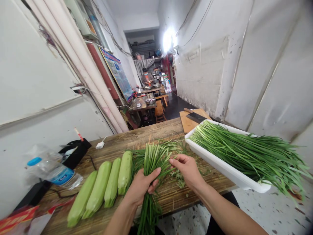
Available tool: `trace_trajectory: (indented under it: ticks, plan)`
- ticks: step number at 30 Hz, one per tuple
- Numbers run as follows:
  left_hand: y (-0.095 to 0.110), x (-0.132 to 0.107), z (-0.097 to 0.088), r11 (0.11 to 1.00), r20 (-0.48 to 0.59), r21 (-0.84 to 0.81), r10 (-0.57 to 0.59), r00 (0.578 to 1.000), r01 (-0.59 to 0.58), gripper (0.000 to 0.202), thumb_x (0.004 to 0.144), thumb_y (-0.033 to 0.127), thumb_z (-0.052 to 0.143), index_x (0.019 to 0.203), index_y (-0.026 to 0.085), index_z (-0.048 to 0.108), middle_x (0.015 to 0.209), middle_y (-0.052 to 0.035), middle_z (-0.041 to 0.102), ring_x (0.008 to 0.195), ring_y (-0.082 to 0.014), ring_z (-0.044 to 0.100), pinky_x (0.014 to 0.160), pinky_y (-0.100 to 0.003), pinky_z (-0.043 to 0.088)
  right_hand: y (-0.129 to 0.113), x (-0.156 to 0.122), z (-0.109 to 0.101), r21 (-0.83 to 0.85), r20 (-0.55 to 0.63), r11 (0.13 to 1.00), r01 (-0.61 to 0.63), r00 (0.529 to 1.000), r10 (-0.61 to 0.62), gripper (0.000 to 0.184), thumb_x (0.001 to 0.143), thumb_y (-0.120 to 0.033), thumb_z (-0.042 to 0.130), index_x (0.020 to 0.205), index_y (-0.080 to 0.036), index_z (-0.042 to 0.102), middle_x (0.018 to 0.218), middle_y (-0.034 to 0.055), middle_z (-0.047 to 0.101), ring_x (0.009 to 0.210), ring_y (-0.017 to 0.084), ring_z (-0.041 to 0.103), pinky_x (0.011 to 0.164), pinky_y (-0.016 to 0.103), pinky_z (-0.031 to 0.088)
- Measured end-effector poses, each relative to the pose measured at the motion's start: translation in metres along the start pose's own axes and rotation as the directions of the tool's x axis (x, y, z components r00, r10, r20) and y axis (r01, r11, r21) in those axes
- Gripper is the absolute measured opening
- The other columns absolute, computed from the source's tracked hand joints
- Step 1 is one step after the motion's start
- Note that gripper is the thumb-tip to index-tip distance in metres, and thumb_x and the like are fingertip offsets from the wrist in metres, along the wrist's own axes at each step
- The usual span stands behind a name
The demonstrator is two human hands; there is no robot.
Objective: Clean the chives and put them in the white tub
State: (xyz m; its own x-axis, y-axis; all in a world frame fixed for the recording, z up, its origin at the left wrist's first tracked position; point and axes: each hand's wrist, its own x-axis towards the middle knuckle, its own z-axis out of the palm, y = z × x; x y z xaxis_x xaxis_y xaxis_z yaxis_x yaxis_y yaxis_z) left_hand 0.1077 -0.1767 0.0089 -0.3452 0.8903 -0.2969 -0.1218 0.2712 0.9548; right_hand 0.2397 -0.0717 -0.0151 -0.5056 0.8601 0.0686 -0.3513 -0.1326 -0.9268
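A bunch of garlic chives [153, 160] stands upright over the wooden table, pale stem ends up and green leaves hanging past the near edge. My left hand [144, 184] is wrapped round its middle. At the bunch's right side, my right hand [186, 167] pinches a few chive stems between thumb and fingertips. Loose chives [139, 158] lie behind and left of the bunch, partly hidden by it. Trimmed scraps [180, 180] are scattered beneath my right hand. Several pale green zucchini [125, 173] lie side by side to the left.
A white tray [220, 163] heaped with chives overhangs the right edge. Behind it, a cleaver [195, 117] rests on a cutting board [184, 122]. A water bottle [57, 173], black box [75, 155] and white adapter [100, 145] sit left. A person [147, 78] is at a far table.
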Motion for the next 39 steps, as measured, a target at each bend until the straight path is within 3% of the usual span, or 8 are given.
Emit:
trace_trajectory:
  ticks: [9, 14, 17, 21, 26, 31, 36, 39]
  plan:
    - [0.0, -0.004, -0.006, 0.999, -0.039, 0.029, 0.019, 0.999, -0.017, 0.052, 0.06, 0.057, 0.074, 0.058, 0.02, 0.037, 0.04, 0.0099, 0.038, 0.032, -0.0016, 0.026, 0.035, -0.018, 0.018, -0.022, 0.016, -0.041, 0.013, -0.072, 0.997, 0.074, 0.995, -0.073, 0.034, 0.065, -0.042, 0.076, 0.054, -0.015, 0.058, 0.053, -0.0024, 0.054, 0.047, 0.007, 0.044, 0.048, 0.021, 0.035]
    - [-0.002, -0.002, -0.003, 0.998, -0.021, 0.059, 0.038, 0.999, -0.037, 0.05, 0.061, 0.056, 0.073, 0.06, 0.02, 0.039, 0.04, 0.0097, 0.039, 0.033, -0.0022, 0.026, 0.035, -0.018, 0.018, -0.031, 0.015, -0.036, -0.182, 0.153, 0.983, -0.028, 0.987, 0.057, 0.037, 0.07, -0.053, 0.069, 0.071, -0.016, 0.065, 0.061, 0.0005, 0.059, 0.053, 0.011, 0.05, 0.048, 0.022, 0.038]
    - [-0.006, -0.001, -0.002, 0.997, -0.003, 0.057, 0.045, 0.999, -0.044, 0.048, 0.061, 0.055, 0.074, 0.065, 0.02, 0.042, 0.04, 0.0105, 0.039, 0.034, -0.0027, 0.024, 0.035, -0.018, 0.017, -0.03, 0.014, -0.022, -0.076, 0.279, 0.984, -0.158, 0.945, 0.173, 0.039, 0.068, -0.053, 0.071, 0.084, -0.018, 0.067, 0.074, 0.0009, 0.062, 0.058, 0.011, 0.052, 0.047, 0.021, 0.039]
    - [-0.007, -0.002, -0.002, 0.999, 0.001, 0.034, 0.028, 1.0, -0.028, 0.048, 0.06, 0.055, 0.075, 0.066, 0.02, 0.042, 0.04, 0.0108, 0.038, 0.035, -0.0027, 0.023, 0.035, -0.018, 0.016, -0.024, 0.02, -0.016, 0.042, 0.373, 0.948, -0.315, 0.885, 0.278, 0.038, 0.067, -0.052, 0.072, 0.075, -0.014, 0.067, 0.062, -0.001, 0.058, 0.048, 0.007, 0.046, 0.043, 0.02, 0.034]
    - [-0.005, -0.007, -0.005, 0.998, 0.009, 0.048, 0.034, 0.999, -0.034, 0.049, 0.061, 0.054, 0.075, 0.06, 0.02, 0.039, 0.04, 0.0101, 0.037, 0.036, -0.0025, 0.024, 0.037, -0.018, 0.015, -0.018, 0.025, -0.031, -0.033, 0.176, 0.993, -0.115, 0.977, 0.119, 0.029, 0.057, -0.038, 0.082, 0.062, -0.015, 0.065, 0.05, -0.0045, 0.053, 0.043, 0.007, 0.044, 0.043, 0.021, 0.034]
    - [-0.005, -0.008, -0.01, 0.996, -0.005, 0.074, 0.049, 0.999, -0.048, 0.051, 0.061, 0.055, 0.074, 0.057, 0.021, 0.036, 0.039, 0.0107, 0.034, 0.035, -0.0021, 0.023, 0.037, -0.018, 0.015, -0.038, 0.024, -0.05, -0.05, -0.003, 0.999, 0.003, 1.0, -0.003, 0.041, 0.069, -0.053, 0.069, 0.054, -0.016, 0.059, 0.046, -0.003, 0.05, 0.041, 0.007, 0.041, 0.04, 0.021, 0.03]
    - [-0.002, -0.007, -0.004, 0.996, -0.003, 0.084, 0.038, 0.999, -0.038, 0.05, 0.059, 0.057, 0.074, 0.061, 0.021, 0.039, 0.039, 0.0108, 0.036, 0.035, -0.0024, 0.023, 0.036, -0.018, 0.014, -0.045, 0.01, -0.029, -0.396, 0.222, 0.89, 0.228, 0.964, -0.148, 0.032, 0.075, -0.046, 0.065, 0.075, -0.015, 0.069, 0.071, 0.0039, 0.062, 0.063, 0.014, 0.053, 0.056, 0.025, 0.04]
    - [0.0, -0.008, -0.001, 0.997, -0.006, 0.075, 0.032, 0.999, -0.031, 0.049, 0.059, 0.057, 0.074, 0.063, 0.02, 0.041, 0.039, 0.0111, 0.036, 0.035, -0.0027, 0.023, 0.035, -0.018, 0.015, -0.038, 0.005, -0.015, -0.452, 0.316, 0.84, 0.3, 0.935, -0.163, 0.023, 0.074, -0.036, 0.066, 0.066, -0.015, 0.063, 0.063, 0.0005, 0.056, 0.061, 0.013, 0.048, 0.057, 0.025, 0.037]
